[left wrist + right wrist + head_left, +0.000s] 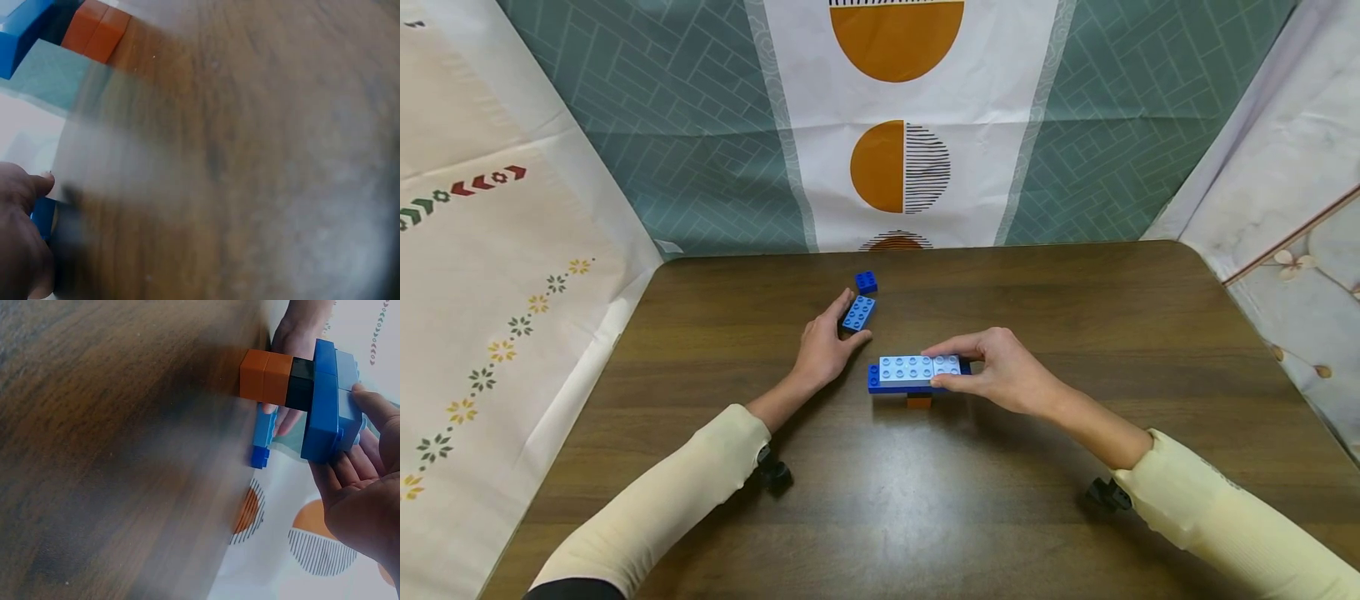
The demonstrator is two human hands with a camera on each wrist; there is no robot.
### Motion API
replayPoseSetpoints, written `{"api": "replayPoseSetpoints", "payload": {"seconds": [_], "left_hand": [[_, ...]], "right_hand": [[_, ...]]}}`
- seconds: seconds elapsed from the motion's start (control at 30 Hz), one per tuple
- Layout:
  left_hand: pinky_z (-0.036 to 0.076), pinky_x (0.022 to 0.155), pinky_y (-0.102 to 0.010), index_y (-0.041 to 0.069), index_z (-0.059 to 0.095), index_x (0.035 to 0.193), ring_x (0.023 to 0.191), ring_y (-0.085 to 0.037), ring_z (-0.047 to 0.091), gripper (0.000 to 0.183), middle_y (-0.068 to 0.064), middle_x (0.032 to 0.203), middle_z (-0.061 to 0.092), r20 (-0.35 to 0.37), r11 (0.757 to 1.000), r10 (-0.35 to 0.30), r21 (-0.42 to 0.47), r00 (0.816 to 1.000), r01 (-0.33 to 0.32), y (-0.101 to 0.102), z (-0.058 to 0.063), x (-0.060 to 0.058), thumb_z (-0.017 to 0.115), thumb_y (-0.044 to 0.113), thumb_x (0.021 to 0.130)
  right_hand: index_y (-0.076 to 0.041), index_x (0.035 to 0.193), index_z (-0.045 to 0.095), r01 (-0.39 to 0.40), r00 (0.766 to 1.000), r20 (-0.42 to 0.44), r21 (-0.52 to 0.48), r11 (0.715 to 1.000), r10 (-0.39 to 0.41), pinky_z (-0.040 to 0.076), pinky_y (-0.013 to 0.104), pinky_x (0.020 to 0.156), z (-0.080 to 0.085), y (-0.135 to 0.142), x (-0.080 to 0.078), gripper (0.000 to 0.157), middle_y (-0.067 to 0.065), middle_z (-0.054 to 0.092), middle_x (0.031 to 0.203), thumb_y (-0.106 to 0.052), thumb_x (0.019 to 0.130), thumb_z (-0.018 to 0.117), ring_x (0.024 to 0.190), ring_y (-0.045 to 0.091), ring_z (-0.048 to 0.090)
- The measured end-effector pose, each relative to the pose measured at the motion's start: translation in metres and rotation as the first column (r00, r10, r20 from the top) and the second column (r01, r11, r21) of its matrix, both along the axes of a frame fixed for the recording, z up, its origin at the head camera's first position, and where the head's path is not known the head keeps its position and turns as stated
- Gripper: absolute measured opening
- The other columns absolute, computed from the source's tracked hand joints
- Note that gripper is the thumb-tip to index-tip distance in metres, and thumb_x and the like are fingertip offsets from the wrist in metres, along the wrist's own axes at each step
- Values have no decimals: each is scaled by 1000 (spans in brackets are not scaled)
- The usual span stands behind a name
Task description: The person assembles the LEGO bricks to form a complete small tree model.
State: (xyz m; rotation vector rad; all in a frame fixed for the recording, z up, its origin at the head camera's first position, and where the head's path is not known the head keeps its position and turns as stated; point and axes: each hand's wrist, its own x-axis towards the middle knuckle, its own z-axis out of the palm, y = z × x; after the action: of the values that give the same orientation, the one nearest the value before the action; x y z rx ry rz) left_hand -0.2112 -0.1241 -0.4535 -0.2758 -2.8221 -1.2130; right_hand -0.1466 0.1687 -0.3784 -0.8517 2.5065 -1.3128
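In the head view, a brick stack stands mid-table: orange bricks [265, 376] at the bottom, a black brick [300, 384] above them, a wider layer of dark blue bricks [898, 389], and light blue bricks [906, 369] on top. My right hand [1011, 375] pinches the right end of the light blue layer, thumb on the near side and fingers on the far side. Left of the stack, my left hand [823, 350] lies at the table with thumb and index finger spread on either side of a loose medium-blue brick [859, 313]. Whether they touch it is unclear.
A small dark blue brick [866, 282] lies just beyond the loose medium-blue one. The brown wooden table [737, 300] ends at the back against a patterned cloth [700, 125]. More cloths [497, 292] hang at both sides.
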Motion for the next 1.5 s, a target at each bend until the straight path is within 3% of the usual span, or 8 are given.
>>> {"api": "replayPoseSetpoints", "payload": {"seconds": [0.47,0.77,1.03,1.23,1.37,1.5], "left_hand": [[41,117,-51,6,53,155,142,-30,54,62,-8,151,60,-42,1000,-2,18,999,3,-7,-2,-2,79,19,100],[43,117,-51,7,59,150,137,-28,59,56,-5,144,67,-46,998,-46,45,998,48,-11,8,11,79,17,99],[52,109,-48,4,63,146,131,-29,64,51,-8,142,68,-83,982,-105,146,991,116,-8,27,28,79,13,98],[51,110,-48,6,66,142,129,-26,66,48,-9,138,70,-143,962,-150,209,978,177,-8,47,40,80,10,96],[50,112,-42,10,67,142,129,-21,66,48,-2,137,72,-176,948,-187,225,967,224,-8,57,49,81,11,96],[49,113,-39,12,68,141,128,-16,66,49,2,135,72,-196,919,-247,263,949,293,-5,63,58,82,11,94]], "right_hand": [[-10,126,79,1,1000,2,-4,1000,-1,62,41,83,-1,0,0,35,8,77,120,-13,92,87,93,18,69],[-10,126,79,-3,1000,-3,-4,1000,3,62,41,84,-2,0,0,36,8,77,120,-14,92,87,93,18,70],[-8,126,79,-2,1000,-1,-24,1000,2,62,33,83,-3,-1,0,36,7,78,118,-14,91,87,95,18,71],[-8,125,79,-4,1000,-7,-31,1000,4,62,42,86,-4,-2,0,36,7,78,117,-13,91,87,95,19,70],[-8,125,79,1,1000,-7,-36,999,-1,61,45,88,-5,-2,0,36,7,78,118,-13,91,88,96,20,70],[-8,126,78,9,1000,0,-37,999,-9,61,46,90,-5,-2,0,37,7,77,121,-13,91,88,98,22,69]]}}
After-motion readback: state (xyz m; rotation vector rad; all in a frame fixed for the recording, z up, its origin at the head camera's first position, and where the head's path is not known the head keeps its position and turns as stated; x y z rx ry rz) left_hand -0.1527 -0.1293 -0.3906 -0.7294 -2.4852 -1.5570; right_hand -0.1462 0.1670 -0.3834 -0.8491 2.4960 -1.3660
